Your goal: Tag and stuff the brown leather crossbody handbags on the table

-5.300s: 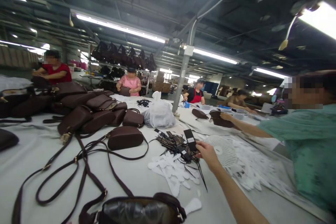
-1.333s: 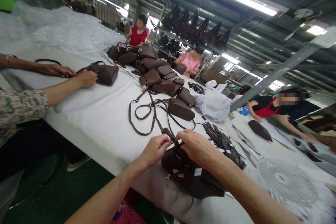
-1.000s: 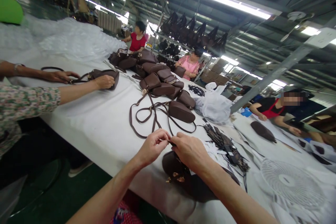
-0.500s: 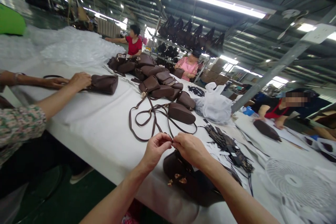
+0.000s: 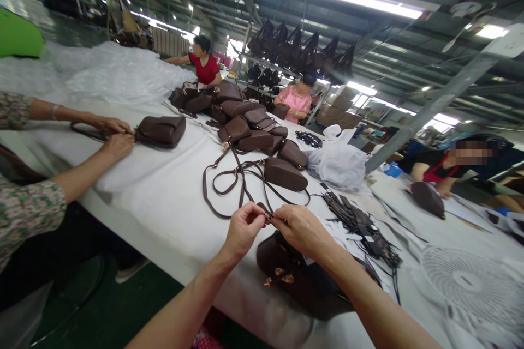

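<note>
My left hand [image 5: 246,227] and my right hand [image 5: 301,228] meet just above a dark brown handbag [image 5: 282,267] with gold-coloured fittings. Both are closed in a pinch on a thin brown strap [image 5: 267,217], at a small metal piece between the fingertips. The bag lies at the table's near edge, partly covered by my right forearm. Beyond my hands, long brown straps [image 5: 213,204] loop over the white table [image 5: 164,196] to another brown bag [image 5: 285,174].
Several brown bags [image 5: 245,112] are heaped farther back. To the right lie black tags and cords [image 5: 360,229], a white plastic bag [image 5: 338,158] and a white fan [image 5: 470,283]. On the left, a co-worker's hands [image 5: 117,136] handle another bag [image 5: 161,131]. A metal post [image 5: 434,109] slants upward.
My fingers have shifted slightly on the strap, and a strap end now shows above them. The co-worker's hands at left have come closer together beside their bag.
</note>
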